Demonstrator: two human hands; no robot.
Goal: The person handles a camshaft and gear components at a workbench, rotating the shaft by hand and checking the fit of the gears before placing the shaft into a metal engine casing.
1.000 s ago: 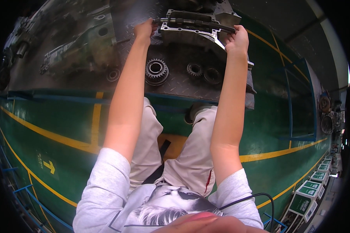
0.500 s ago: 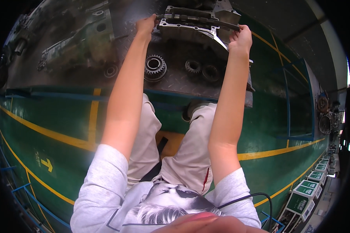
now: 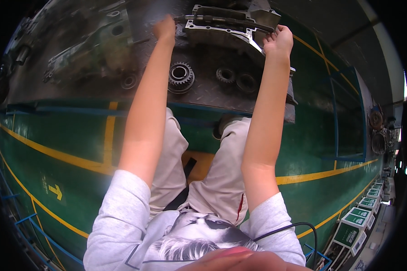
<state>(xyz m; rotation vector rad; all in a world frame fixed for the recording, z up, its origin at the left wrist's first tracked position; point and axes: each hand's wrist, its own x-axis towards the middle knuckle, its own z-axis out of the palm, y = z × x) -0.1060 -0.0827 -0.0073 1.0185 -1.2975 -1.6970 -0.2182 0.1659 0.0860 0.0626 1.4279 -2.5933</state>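
Observation:
A long dark metal shaft [image 3: 230, 21] lies across the top of an open silver metal housing [image 3: 219, 31] with a flanged, bolt-holed rim. At the shaft's left end, my left hand [image 3: 165, 30] is closed around the tip. My right hand [image 3: 278, 41] holds the other end with bent fingers, just beyond the housing's right wall. Nearer to me on the metal bench top sits a large toothed gear [image 3: 181, 74]. A smaller gear [image 3: 225, 76] and a dark ring [image 3: 246, 83] lie to its right, below the housing.
The dark metal bench [image 3: 203, 99] has a blue front edge. Blurred at left stands a large greenish casting [image 3: 108, 49], with another ring [image 3: 129, 81] near it. Yellow lines [image 3: 68, 158] mark the green floor. Green-and-white boxes [image 3: 350, 235] line the far right.
The shaft has shifted slightly left across the housing. My left hand has moved a little left and up with it, while my right hand has moved slightly left.

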